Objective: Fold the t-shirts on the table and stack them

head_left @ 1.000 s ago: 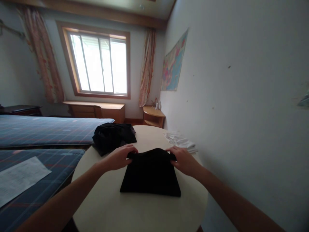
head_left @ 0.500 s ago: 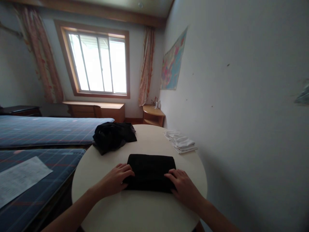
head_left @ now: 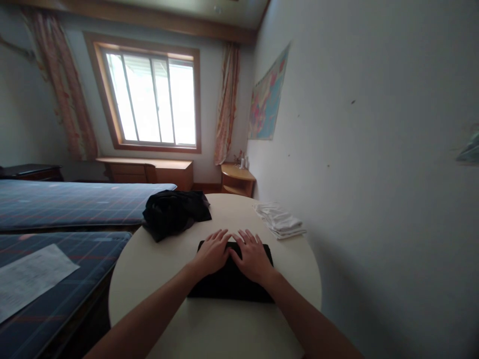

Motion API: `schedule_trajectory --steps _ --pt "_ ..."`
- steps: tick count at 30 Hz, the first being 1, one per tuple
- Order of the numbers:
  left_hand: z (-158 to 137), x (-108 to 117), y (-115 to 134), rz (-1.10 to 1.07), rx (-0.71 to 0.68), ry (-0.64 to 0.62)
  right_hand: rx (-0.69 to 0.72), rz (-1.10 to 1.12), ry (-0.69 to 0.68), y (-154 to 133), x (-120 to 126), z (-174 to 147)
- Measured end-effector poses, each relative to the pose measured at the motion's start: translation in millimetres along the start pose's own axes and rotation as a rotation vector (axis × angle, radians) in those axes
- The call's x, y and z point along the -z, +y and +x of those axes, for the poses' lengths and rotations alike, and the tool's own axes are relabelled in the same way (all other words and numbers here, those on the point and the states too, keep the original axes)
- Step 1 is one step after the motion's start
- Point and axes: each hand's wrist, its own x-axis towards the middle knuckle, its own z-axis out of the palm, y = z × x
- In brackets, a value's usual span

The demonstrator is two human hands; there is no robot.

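Observation:
A folded black cloth [head_left: 232, 285], probably a garment, lies as a flat rectangle on the round pale table [head_left: 160, 269] before me. My left hand [head_left: 214, 253] rests on its upper left part with the fingers stretched out toward its far edge. On the upper right part lies my right hand [head_left: 251, 257], fingers spread and flat. The two hands nearly meet at the thumbs and fingertips and hide much of the cloth's far half. Neither hand grips anything.
A crumpled heap of black cloth [head_left: 174, 212] sits at the table's far left. Folded white cloths [head_left: 280, 219] lie at its far right, near the wall [head_left: 374, 209]. To the left are plaid mattresses [head_left: 75, 204], one bearing a printed paper sheet [head_left: 35, 279].
Both hands have moved from the folded cloth's left and right sides inward and away from me onto its top. Their bent fingers have straightened out.

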Motion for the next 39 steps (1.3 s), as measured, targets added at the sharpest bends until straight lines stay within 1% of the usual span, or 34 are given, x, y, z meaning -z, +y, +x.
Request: schedule_trajectory --steps 3,6,10,14,16,18,20,24,27,29,31,34,37,39 --pt "-3.6 -30.3 -12.5 0.055 0.091 -0.078 -0.067 0.002 -0.117 9.9 -26.3 -4.2" --pt "-10.9 -45.2 -23.3 0.079 0.144 -0.086 -0.067 0.021 -0.144 17.5 -36.9 -13.9" --pt "-13.4 -44.3 -26.6 0.112 0.241 -0.073 -0.082 0.021 -0.152 18.5 -35.7 -16.8" --pt "-11.6 -40.0 -30.1 0.104 0.263 -0.026 -0.078 0.021 -0.137 18.1 -38.9 -15.3" --pt "-10.0 -38.2 -35.2 0.096 0.306 0.010 -0.078 0.015 -0.130 18.1 -41.6 -16.1" --pt "-8.0 -36.7 -42.1 0.065 0.359 0.039 -0.081 0.009 -0.134 17.8 -41.3 -16.5" --pt "-5.9 -35.9 -49.1 -0.015 0.375 0.066 -0.080 0.007 -0.157 16.9 -36.1 -13.7" --pt "-3.2 -35.3 -57.4 -0.251 0.307 0.146 -0.084 0.045 -0.247 16.3 -14.7 8.7" --pt "-3.7 -30.7 -57.6 -0.356 0.232 0.210 -0.082 0.124 -0.263 19.4 -2.5 35.3" --pt "-4.9 -25.1 -56.3 -0.402 0.177 0.243 -0.013 0.215 -0.298 23.9 -0.2 51.2" --pt "-6.0 -19.4 -54.8 -0.446 0.126 0.270 0.080 0.314 -0.390 29.8 -0.7 62.3" --pt "-5.8 -14.3 -52.5 -0.499 0.078 0.308 0.158 0.383 -0.507 39.1 0.3 69.8" --pt "-2.4 -16.8 -52.3 -0.530 0.047 0.318 0.184 0.381 -0.549 49.6 7.0 70.4" --pt "0.7 -23.6 -54.5 -0.544 0.071 0.324 0.173 0.367 -0.565 59.7 12.7 69.1"
